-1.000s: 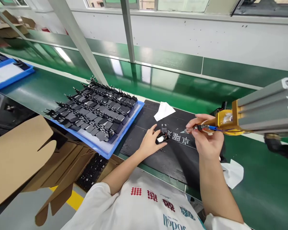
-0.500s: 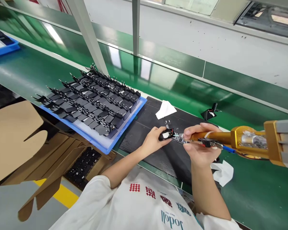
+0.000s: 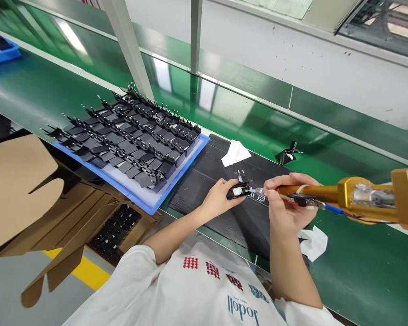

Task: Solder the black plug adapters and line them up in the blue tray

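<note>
My left hand [image 3: 219, 199] grips a small open black plug-adapter housing [image 3: 237, 192] above a dark mat. Two metal pins stick out of its far side, and a white part and reddish wires show inside. My right hand [image 3: 289, 201] is closed round the front of a gold dispensing gun [image 3: 329, 192] that looks like a glue gun. Its thin pale nozzle [image 3: 256, 190] points left, with the tip at the housing's right end; whether it touches cannot be told. A tool or clip with red and black parts and a blue sleeve [image 3: 333, 208] lies along the gun.
A blue tray [image 3: 153, 209] at left holds rows of black plug adapters [image 3: 136, 140]. White cloths [image 3: 236, 153] lie on and beside the black mat [image 3: 204, 174]. Another black housing [image 3: 285, 156] stands behind my right hand. Open cardboard boxes [image 3: 23, 172] sit below the bench at left.
My right hand and the gun have shifted slightly to the right, so more of the thin nozzle shows. My left hand still holds the housing, a little further right in view.
</note>
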`<state>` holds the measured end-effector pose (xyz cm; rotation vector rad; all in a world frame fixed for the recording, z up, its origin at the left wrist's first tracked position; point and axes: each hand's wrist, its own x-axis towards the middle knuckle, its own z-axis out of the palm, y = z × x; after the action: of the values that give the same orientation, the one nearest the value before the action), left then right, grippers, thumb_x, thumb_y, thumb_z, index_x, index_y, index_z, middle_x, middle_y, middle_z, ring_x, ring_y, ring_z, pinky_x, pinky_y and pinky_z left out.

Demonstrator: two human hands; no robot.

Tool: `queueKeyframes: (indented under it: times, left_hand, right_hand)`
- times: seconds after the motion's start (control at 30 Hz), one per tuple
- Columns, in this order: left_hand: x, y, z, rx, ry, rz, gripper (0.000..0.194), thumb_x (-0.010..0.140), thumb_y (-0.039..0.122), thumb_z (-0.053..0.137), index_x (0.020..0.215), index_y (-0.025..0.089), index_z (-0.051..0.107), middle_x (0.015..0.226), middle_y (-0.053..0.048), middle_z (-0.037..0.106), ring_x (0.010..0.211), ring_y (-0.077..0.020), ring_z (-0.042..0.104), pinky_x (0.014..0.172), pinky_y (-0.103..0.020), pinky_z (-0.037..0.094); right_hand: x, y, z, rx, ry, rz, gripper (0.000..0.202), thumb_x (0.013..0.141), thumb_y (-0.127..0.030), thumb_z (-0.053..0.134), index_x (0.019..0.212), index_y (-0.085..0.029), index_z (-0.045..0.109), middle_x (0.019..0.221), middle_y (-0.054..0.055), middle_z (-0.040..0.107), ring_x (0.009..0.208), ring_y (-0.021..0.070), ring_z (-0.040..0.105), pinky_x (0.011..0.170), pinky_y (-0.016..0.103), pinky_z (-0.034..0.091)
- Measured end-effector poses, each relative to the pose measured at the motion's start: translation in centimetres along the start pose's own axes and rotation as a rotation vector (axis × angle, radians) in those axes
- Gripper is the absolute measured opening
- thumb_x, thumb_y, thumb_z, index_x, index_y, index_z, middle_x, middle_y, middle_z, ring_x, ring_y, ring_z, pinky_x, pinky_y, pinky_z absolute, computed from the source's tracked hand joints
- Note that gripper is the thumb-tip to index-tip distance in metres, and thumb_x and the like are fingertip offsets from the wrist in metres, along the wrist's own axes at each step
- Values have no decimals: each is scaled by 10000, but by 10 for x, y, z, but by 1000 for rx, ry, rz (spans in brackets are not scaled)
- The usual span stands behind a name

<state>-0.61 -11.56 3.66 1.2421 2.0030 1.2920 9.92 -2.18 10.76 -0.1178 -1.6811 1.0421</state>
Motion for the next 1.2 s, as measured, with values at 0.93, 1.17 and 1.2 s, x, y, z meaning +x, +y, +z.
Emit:
queueKeyframes:
  times: [0.93,1.17,1.2]
  left_hand:
    - [3,3,11,-441,-44,16,409,735,318,778,1093,206,617,1017,-6,712,890,-176,677,757,-264,534]
    - [7,-8,4,-197,-56,-6,332,749,270,752,1043,208,611,1016,-11,717,932,-205,683,843,-311,524]
    - [7,-12,2,-142,-74,-26,322,749,256,746,1037,211,610,1016,-14,719,944,-216,685,856,-325,524]
  right_hand:
    - [1,-11,17,86,-89,12,468,811,-155,705,1229,-315,566,861,-12,653,679,153,620,603,320,565]
    - [-3,-6,7,100,-94,86,423,802,-435,734,1183,-381,557,832,-13,601,660,184,593,611,382,561]
    - [-4,-5,5,88,-72,98,417,793,-462,739,1162,-389,561,819,-14,594,654,189,588,608,388,558]
